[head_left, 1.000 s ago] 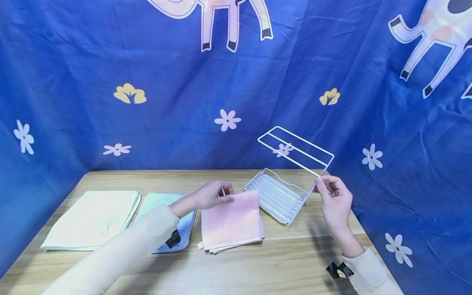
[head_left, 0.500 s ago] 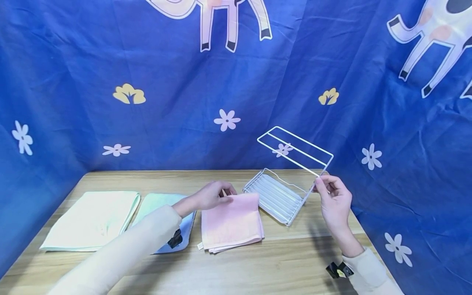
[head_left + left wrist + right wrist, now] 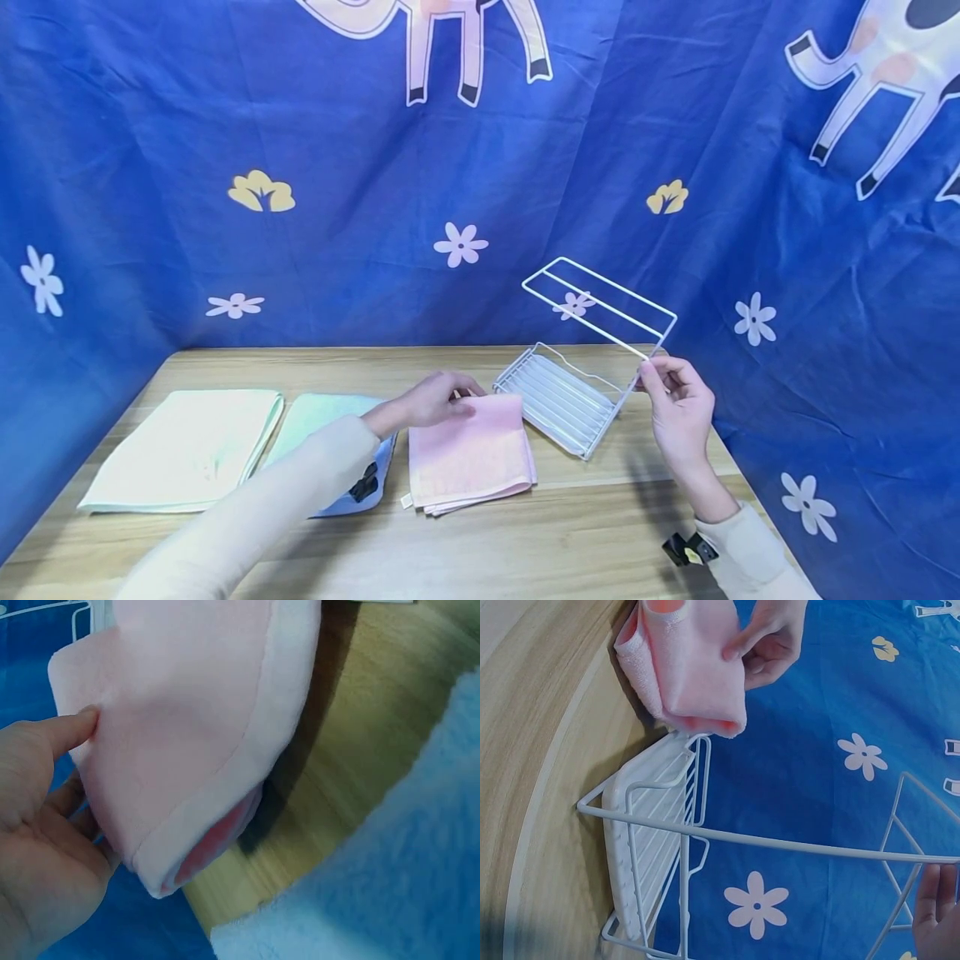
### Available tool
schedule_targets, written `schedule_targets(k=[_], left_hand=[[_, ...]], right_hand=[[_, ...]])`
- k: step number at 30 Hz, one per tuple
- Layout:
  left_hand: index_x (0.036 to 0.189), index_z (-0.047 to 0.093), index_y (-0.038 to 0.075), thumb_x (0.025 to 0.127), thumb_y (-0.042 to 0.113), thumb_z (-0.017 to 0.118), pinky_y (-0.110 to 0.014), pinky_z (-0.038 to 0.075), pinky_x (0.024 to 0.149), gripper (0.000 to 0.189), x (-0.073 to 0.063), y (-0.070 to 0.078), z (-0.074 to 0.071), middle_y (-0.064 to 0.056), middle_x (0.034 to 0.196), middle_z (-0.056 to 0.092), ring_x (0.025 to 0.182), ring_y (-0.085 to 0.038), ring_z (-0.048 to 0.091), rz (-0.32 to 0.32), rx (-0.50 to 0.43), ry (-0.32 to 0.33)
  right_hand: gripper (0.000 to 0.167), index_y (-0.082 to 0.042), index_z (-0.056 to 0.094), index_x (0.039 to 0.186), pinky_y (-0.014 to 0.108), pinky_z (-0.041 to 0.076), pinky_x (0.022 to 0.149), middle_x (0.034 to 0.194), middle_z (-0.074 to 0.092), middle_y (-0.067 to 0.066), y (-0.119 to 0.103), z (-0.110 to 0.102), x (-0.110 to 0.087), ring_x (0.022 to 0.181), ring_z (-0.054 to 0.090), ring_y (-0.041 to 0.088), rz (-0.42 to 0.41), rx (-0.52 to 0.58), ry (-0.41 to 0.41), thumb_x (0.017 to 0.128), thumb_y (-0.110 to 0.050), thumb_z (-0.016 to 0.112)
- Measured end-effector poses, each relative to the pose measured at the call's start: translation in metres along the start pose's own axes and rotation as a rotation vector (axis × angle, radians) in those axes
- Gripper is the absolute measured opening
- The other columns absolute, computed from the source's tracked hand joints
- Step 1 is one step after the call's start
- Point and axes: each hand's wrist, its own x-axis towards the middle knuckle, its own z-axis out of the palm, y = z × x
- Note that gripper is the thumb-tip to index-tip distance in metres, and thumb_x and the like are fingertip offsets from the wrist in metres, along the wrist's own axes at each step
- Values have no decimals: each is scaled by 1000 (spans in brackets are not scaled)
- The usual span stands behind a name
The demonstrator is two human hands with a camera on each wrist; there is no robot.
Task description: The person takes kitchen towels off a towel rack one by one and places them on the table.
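In the head view my left hand (image 3: 435,400) pinches the far edge of a folded pink towel (image 3: 472,462) with thumb and fingers. The left wrist view has the thumb on top and the other fingers behind the fabric; the towel's folded edge (image 3: 217,787) curves open there. My right hand (image 3: 684,408) pinches an upright of a white wire rack (image 3: 780,844) between thumb and fingers. This rack has a slatted base with a white plastic tray (image 3: 626,847) at it, and a raised frame above. Its base is close behind the pink towel's right side.
A folded blue towel (image 3: 311,408) lies left of the pink one, partly hidden by my left sleeve. Farther left is a folded pale green-white towel (image 3: 183,450). A blue patterned curtain (image 3: 360,208) stands behind the wooden table (image 3: 525,550) and along its sides.
My left hand has shifted slightly right, and the far edge of the pink towel has dipped a little. My right hand and the rack stay almost still.
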Motion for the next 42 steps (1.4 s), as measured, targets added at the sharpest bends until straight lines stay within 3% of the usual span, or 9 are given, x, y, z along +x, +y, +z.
schedule_targets(k=[7, 13, 20, 22, 27, 31, 34, 38, 42], left_hand=[[123, 74, 3, 97, 5, 70, -25, 54, 86, 26, 2, -2, 9, -11, 111, 79, 93, -11, 67, 49, 33, -47], [122, 74, 3, 96, 6, 70, -23, 50, 82, 26, 2, 0, 10, -11, 111, 78, 87, -8, 59, 41, 11, -102], [124, 73, 3, 96, 10, 72, -30, 54, 98, 29, 2, 2, 13, -13, 122, 77, 107, -17, 69, 2, -15, -151], [123, 73, 1, 96, 9, 72, -30, 54, 99, 28, 3, 3, 14, -14, 122, 77, 107, -16, 68, 16, -34, -169], [117, 74, -1, 98, 6, 69, -20, 51, 86, 21, 2, 6, 16, -11, 110, 77, 88, -3, 60, 52, -103, -230], [118, 73, 0, 100, 5, 68, -17, 48, 75, 20, 2, 9, 16, -7, 96, 75, 74, -1, 53, 13, -149, -297], [120, 73, 1, 101, 7, 68, -17, 48, 75, 21, 1, 11, 14, -5, 98, 75, 74, -1, 55, -25, -144, -329], [118, 74, 3, 101, 9, 68, -19, 49, 81, 18, 4, 12, 13, -6, 105, 76, 81, -2, 56, -42, -94, -338], [114, 74, 6, 99, 10, 71, -20, 47, 80, 15, 9, 11, 13, -3, 99, 72, 82, -5, 54, -84, -50, -322]], right_hand=[[8, 6, 70, 99, 19, 61, 72, 81, 73, 1, 1, -1, 1, 70, 71, 10, -12, -5, -10, 98, 11, 64], [7, 7, 69, 99, 19, 61, 72, 81, 73, 1, 1, -1, 1, 71, 71, 8, -18, -17, -12, 98, 11, 64], [8, 5, 70, 98, 19, 61, 71, 80, 72, 2, 0, -1, 0, 70, 71, 10, -11, -11, -6, 98, 11, 64], [9, 5, 70, 98, 19, 61, 71, 80, 72, 2, 0, 0, 0, 70, 71, 10, -13, -8, -7, 97, 12, 64], [10, 5, 70, 98, 19, 61, 71, 80, 72, 2, 0, 0, 0, 70, 71, 9, -19, -7, -10, 98, 12, 64], [8, 5, 70, 99, 19, 61, 71, 80, 72, 2, 0, -1, 0, 69, 71, 9, -17, -17, -11, 98, 11, 64], [8, 6, 69, 99, 19, 61, 71, 80, 72, 2, 0, -1, 0, 70, 71, 7, -16, -21, -12, 98, 11, 64], [8, 6, 69, 99, 19, 61, 71, 80, 72, 2, 1, -2, 0, 70, 71, 7, -18, -11, -14, 98, 12, 63], [8, 6, 69, 99, 20, 61, 71, 81, 73, 2, 1, -2, 0, 70, 71, 8, -16, -6, -15, 98, 12, 64]])
